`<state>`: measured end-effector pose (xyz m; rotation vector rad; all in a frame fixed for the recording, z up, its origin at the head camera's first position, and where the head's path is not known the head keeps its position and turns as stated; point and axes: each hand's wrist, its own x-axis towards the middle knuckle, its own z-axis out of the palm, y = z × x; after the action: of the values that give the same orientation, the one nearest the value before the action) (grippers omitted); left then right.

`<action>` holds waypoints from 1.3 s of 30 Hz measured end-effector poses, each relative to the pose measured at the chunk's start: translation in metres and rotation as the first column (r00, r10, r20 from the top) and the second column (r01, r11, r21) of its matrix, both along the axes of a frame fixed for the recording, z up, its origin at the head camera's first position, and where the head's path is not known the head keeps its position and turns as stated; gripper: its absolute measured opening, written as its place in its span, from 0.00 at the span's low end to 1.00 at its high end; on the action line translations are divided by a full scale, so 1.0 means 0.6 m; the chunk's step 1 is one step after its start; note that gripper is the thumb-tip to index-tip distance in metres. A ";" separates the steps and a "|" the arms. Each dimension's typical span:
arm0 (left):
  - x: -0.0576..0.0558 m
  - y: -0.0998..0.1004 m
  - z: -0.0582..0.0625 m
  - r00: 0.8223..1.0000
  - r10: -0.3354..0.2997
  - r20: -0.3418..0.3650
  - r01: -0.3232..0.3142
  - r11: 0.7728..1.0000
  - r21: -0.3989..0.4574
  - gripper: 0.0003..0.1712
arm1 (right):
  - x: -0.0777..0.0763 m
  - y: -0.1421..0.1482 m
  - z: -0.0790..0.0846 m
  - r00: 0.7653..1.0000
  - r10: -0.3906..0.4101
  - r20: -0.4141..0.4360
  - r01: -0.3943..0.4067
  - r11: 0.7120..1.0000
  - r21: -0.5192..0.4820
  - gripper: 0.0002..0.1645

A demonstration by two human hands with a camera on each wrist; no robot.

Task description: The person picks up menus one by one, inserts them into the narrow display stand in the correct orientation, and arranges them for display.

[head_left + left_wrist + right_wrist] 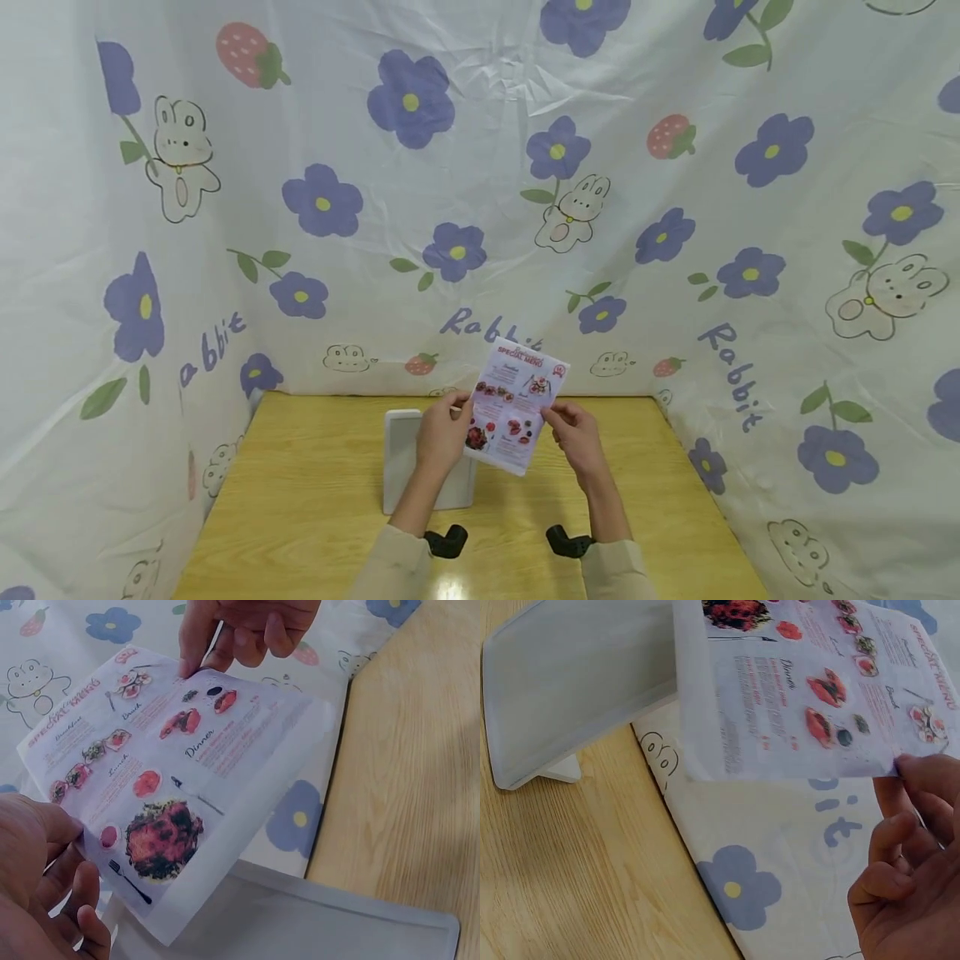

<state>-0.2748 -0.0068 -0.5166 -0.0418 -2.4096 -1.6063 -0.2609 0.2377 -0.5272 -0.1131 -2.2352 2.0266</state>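
While a white stand (581,686) sits at its eight o'clock, one printed menu sheet (516,408) is aloft, pinched by left hand (443,431) at nine, right hand (579,436) at three; lifting apparently done, setting-down outstanding.

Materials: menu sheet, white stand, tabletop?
Menu sheet: probably paper, smooth print; thin edges and a slight bend suggest it, though a thin coating can't be excluded.
White stand: likely plastic, smooth; rounded corners and a raised rim look moulded, but painted metal is possible.
Tabletop: wood or wood-look laminate; visible grain, slight sheen where light reflects.
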 end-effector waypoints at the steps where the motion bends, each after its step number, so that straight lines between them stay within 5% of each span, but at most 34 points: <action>1: 0.000 -0.005 0.001 1.000 0.009 -0.004 -0.009 1.000 0.004 0.10 | -0.001 -0.002 0.000 1.000 0.019 -0.007 -0.019 1.000 0.006 0.18; 12: 0.006 -0.025 0.011 0.998 0.058 -0.035 -0.057 0.998 0.008 0.10 | -0.003 -0.023 0.002 0.998 0.054 -0.022 -0.053 0.998 0.032 0.18; 31: 0.013 -0.076 -0.015 0.996 -0.086 -0.022 0.087 0.996 0.019 0.09 | -0.017 -0.049 0.015 0.995 0.072 -0.063 -0.072 0.997 -0.007 0.18; 39: 0.018 -0.092 -0.006 0.990 -0.142 -0.007 0.142 0.990 0.017 0.09 | -0.021 -0.049 0.019 0.994 0.062 -0.096 -0.061 0.998 0.010 0.16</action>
<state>-0.2642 -0.0619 -0.5203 -0.2188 -2.4369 -1.6848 -0.2732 0.2085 -0.5156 0.0532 -2.2136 2.0083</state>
